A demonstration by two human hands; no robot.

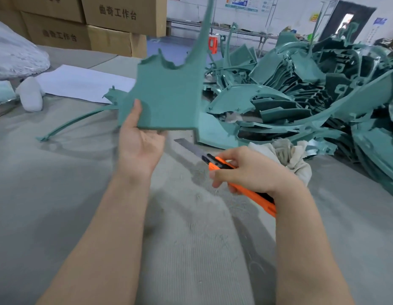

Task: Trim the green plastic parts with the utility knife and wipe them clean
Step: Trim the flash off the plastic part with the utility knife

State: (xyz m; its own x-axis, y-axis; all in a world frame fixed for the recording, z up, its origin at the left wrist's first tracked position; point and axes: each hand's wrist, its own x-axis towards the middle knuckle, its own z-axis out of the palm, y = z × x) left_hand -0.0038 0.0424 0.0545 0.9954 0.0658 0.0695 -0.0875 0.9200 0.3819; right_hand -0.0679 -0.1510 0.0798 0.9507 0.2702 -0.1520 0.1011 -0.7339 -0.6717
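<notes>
My left hand [139, 144] holds a flat green plastic part [167, 95] upright above the table, thumb on its front face and fingers behind its lower edge. A long thin strip of the part rises to the top of the frame. My right hand [246, 170] grips an orange utility knife [252, 190] with its blade [189, 146] extended, pointing up-left just below the part's bottom right corner. A crumpled beige rag [288, 157] lies behind my right hand.
A big heap of green plastic parts [312, 95] fills the right side of the grey felt-covered table [59, 183]. One curved green part [81, 119] lies at the left, beside white paper [81, 82]. Cardboard boxes [81, 25] stand at the back left.
</notes>
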